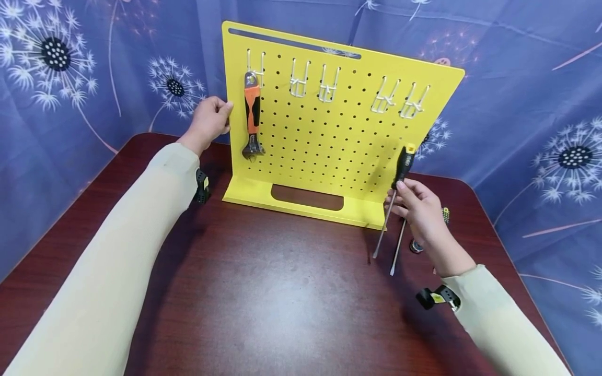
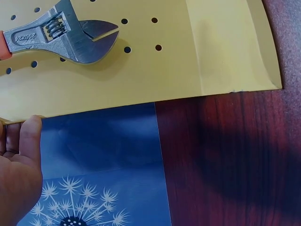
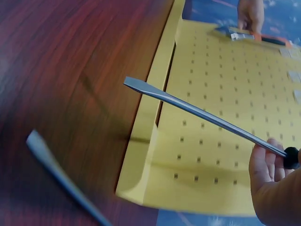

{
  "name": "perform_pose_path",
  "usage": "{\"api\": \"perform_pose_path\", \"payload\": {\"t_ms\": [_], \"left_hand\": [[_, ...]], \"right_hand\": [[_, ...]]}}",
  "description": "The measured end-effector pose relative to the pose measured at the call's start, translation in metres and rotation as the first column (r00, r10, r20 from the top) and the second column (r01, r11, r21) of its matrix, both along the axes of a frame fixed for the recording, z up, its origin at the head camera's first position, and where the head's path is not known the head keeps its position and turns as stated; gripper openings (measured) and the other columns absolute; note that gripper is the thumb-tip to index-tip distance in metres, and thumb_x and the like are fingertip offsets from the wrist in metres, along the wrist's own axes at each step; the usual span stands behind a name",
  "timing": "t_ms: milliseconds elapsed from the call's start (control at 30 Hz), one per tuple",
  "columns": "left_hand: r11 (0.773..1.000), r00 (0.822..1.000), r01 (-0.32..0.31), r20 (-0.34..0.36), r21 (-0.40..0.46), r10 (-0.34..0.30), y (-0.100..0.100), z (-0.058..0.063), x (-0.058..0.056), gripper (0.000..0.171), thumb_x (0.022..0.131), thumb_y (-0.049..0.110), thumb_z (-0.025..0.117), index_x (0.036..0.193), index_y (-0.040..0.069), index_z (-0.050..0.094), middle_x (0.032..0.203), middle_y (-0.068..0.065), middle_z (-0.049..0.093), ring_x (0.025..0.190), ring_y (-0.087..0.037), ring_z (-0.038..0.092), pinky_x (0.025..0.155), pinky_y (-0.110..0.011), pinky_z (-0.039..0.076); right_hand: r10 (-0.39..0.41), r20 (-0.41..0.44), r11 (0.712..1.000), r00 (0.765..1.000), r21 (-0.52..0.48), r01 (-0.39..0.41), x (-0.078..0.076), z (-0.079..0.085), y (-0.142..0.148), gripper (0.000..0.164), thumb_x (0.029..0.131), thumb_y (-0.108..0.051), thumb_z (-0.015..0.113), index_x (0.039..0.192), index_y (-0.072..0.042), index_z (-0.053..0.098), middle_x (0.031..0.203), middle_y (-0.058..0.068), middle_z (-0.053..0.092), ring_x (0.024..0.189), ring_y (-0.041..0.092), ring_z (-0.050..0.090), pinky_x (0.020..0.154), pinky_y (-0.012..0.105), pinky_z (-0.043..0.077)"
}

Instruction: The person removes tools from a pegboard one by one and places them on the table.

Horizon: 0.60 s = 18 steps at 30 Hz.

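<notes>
Left hand [image 1: 209, 120] pinching left edge of the board [image 1: 324, 114]; right hand [image 1: 420, 209] gripping a tilted screwdriver [image 1: 403, 165] before the board's right end, probably top-heavy, liable to tip should fingers slacken.

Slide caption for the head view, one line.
Left hand grips a yellow pegboard by its edge, an adjustable wrench hanging on it; right hand holds a screwdriver, a second shaft beside it.

The left arm [image 1: 127, 235] and right arm [image 1: 505, 321] reach forward, well apart. The left grip [image 1: 209, 121] pinches, thumb near bent fingers; the right grip [image 1: 422, 211] pinches too, its partly hidden fingers apparently curled.
</notes>
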<state>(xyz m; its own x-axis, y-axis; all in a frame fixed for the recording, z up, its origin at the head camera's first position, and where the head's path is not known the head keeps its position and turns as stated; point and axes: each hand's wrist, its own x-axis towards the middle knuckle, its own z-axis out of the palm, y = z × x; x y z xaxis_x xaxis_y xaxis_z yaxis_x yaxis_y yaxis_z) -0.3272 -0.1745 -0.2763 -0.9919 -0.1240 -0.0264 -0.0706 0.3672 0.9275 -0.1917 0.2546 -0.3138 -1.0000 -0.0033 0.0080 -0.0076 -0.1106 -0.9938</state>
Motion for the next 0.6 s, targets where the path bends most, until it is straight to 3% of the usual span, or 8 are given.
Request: {"api": "perform_pose_path", "payload": {"t_ms": [167,367,600], "left_hand": [[1.000,1.000,-0.009,0.009,0.001,0.009,-0.001,-0.001,-0.002,0.024,0.110,0.033,0.044,0.094,0.015,0.047,0.095,0.002,0.042,0.079,-0.008,0.047,0.068,-0.014,0.048],[1.000,1.000,-0.001,0.017,-0.007,0.001,-0.002,-0.002,-0.002,0.025,0.110,0.034,0.043,0.095,0.015,0.047,0.094,0.002,0.042,0.080,-0.008,0.047,0.069,-0.014,0.048],[1.000,1.000,-0.004,0.010,-0.012,0.004,-0.002,-0.003,-0.001,0.025,0.110,0.034,0.043,0.094,0.015,0.047,0.095,0.002,0.043,0.080,-0.008,0.047,0.071,-0.016,0.048]], "right_hand": [[0.002,0.039,0.990,0.999,-0.139,0.003,0.000,-0.001,0.028,0.011,0.104,-0.017,0.062,0.095,-0.015,0.068,0.081,0.000,0.075,0.073,0.010,0.073,0.069,0.021,0.062],[-0.022,0.115,0.979,0.993,-0.200,0.045,-0.001,-0.001,0.064,0.010,0.103,-0.018,0.063,0.098,-0.013,0.069,0.080,0.001,0.074,0.072,0.011,0.073,0.067,0.023,0.062],[0.083,0.191,0.974,0.978,-0.221,-0.040,-0.004,-0.005,0.100,0.020,0.108,-0.014,0.052,0.097,-0.013,0.070,0.082,0.004,0.075,0.075,0.014,0.074,0.068,0.023,0.063]]}}
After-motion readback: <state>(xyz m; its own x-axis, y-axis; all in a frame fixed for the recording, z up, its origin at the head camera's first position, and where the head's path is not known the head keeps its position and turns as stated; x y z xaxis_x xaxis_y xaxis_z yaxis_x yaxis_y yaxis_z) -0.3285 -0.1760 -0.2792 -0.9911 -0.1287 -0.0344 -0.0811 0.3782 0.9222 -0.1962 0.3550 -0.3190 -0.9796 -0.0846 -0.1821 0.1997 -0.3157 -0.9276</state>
